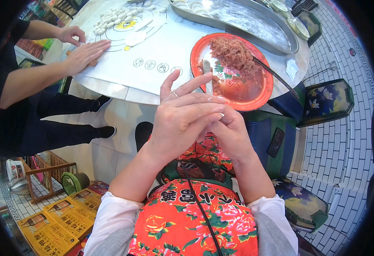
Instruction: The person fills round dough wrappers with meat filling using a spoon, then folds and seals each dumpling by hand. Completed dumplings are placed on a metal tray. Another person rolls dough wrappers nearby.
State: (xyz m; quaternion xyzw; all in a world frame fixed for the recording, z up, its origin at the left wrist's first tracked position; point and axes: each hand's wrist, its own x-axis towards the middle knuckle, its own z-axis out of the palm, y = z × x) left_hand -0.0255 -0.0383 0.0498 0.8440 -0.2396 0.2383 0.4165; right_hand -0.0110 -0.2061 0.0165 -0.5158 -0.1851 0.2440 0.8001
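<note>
My left hand (180,118) and my right hand (231,131) meet in front of me, just below the near rim of a red enamel tray (269,86). Their fingers close together around a small white edge, perhaps dough, mostly hidden by the fingers. On the left hand two fingers stand out, one with a ring. In the tray lies a heap of minced meat filling (238,57). A flat metal spreader (207,75) rests at its left side, and dark chopsticks (276,76) lean over the right rim.
A large metal tray (294,44) holds flour and dumplings (195,7). Dough pieces (113,19) and flat wrappers (135,38) lie on the printed white mat (148,86). At left, another person's hands (84,56) press on dough. A phone (275,142) lies on a chair at right.
</note>
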